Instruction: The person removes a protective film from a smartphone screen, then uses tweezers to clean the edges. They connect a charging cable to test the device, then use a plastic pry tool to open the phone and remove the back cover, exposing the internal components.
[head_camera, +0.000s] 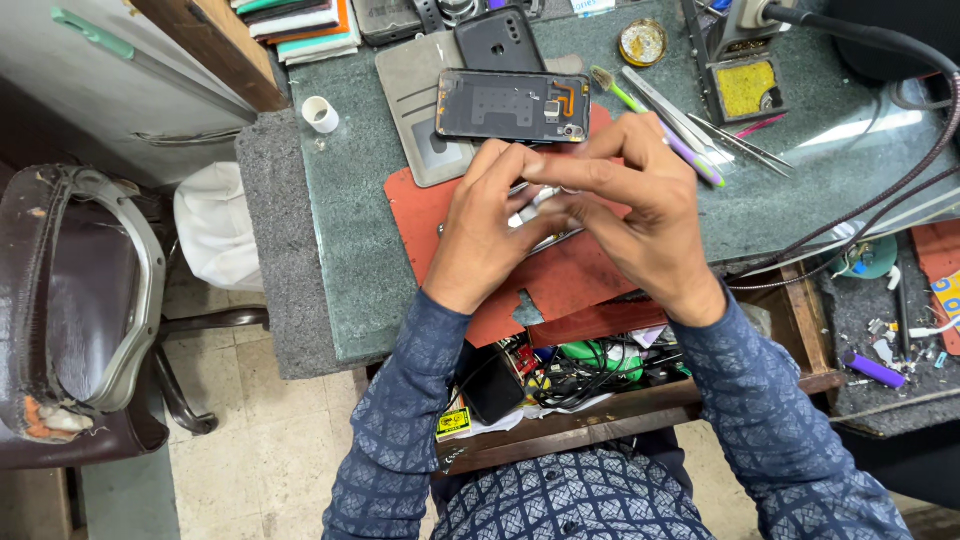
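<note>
Both hands are seen over a red mat laid on the green stone worktop. The left hand and the right hand are brought together, fingers bent inward around a small silvery part held between them just above the mat. The part is largely hidden by the fingers; its exact kind cannot be told. The left hand's fingers are curled against it from the left, the right hand's from above and the right.

Just beyond the hands, an opened phone body is laid flat with its inner side up, partly on a grey wallet case. A dark back cover lies behind it. Tweezers and a green-handled brush are noted to the right, near a yellow sponge in its holder. A white tape roll stands at the worktop's left edge. An open drawer full of cables is seen below the worktop
</note>
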